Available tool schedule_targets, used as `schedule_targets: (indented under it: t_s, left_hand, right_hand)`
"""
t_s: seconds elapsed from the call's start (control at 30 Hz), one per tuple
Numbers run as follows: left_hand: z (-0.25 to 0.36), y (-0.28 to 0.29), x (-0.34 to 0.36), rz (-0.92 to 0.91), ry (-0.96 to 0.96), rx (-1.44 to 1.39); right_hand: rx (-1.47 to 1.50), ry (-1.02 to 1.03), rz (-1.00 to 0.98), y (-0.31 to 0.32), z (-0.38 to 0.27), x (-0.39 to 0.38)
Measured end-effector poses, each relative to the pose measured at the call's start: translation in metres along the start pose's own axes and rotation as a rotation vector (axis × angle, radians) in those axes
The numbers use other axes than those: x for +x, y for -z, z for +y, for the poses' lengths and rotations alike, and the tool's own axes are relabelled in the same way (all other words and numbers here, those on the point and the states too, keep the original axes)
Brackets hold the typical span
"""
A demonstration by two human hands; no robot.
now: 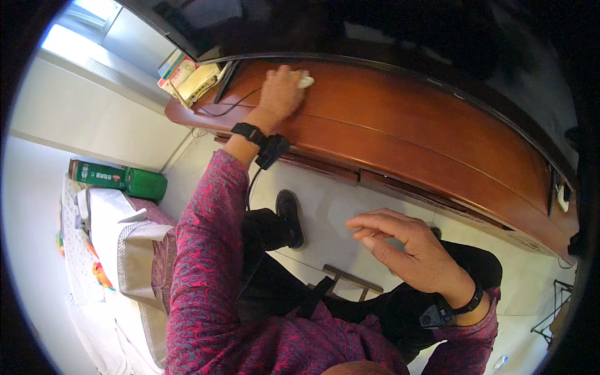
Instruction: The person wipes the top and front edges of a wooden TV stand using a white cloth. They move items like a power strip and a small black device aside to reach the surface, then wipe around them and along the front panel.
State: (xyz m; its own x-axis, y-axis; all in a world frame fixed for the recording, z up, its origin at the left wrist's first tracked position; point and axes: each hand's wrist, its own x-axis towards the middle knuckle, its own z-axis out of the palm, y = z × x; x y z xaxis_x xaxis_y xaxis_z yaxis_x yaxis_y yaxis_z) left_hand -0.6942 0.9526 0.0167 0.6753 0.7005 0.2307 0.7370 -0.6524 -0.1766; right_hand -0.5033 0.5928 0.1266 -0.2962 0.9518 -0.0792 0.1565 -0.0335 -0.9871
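Note:
On the reddish-brown wooden cabinet [369, 112], toward its left part, my left hand [280, 94] reaches far out and rests knuckles up. A small whitish wad [306, 82] sticks out from under its fingers on the right side. Most of that wad is hidden, so I cannot tell its kind. My right hand [406, 247] hovers over my right leg, nearer to me than the cabinet's front. Its fingers are stretched and slightly curved, the thumb is apart from them, and nothing shows between.
A large black television [375, 37] stands along the cabinet's back. Left of my left hand are a pale router [201, 86] and a dark cable [232, 109]. A green box [103, 174] and a cloth-covered seat [140, 262] are at the left; a low wooden stool [353, 281] is by my legs.

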Motion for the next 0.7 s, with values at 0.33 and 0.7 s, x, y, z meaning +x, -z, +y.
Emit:
schedule_targets:
  t_s: [0.33,0.7]
  left_hand:
    - [0.040,0.034,-0.015,0.073,-0.549,-0.307]
    - [-0.019,-0.017,0.043,0.062,-0.243,0.176]
  right_hand:
    - [0.010,0.015,0.014,-0.005,0.005,0.001]
    - [-0.009,0.082,0.081,-0.004,0.015,-0.002]
